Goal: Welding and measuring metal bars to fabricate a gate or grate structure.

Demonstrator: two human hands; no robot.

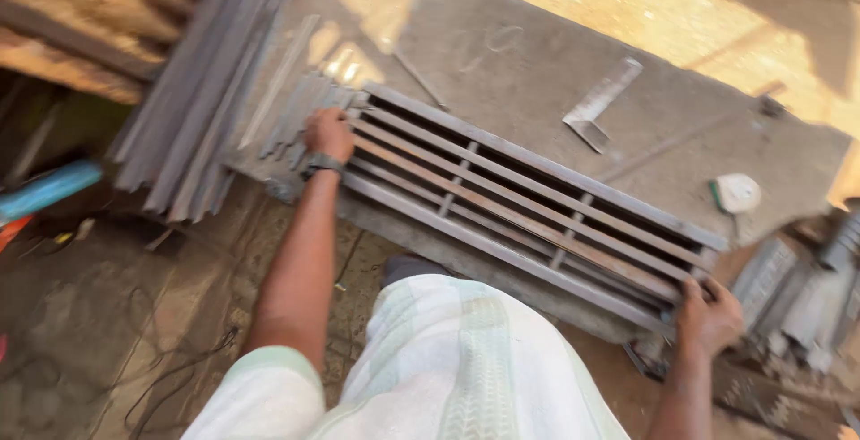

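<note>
Head view: my right hand [709, 316] clenched on near-right corner of metal grille [524, 207]. My left hand [329, 133] flat, fingers open, pressing grille's far-left end. Grille lies flat on grey worktop [528, 64]. Beyond: steel square [598, 104], white tape roll [737, 193]. Angle bars [202, 99] stacked left.
</note>
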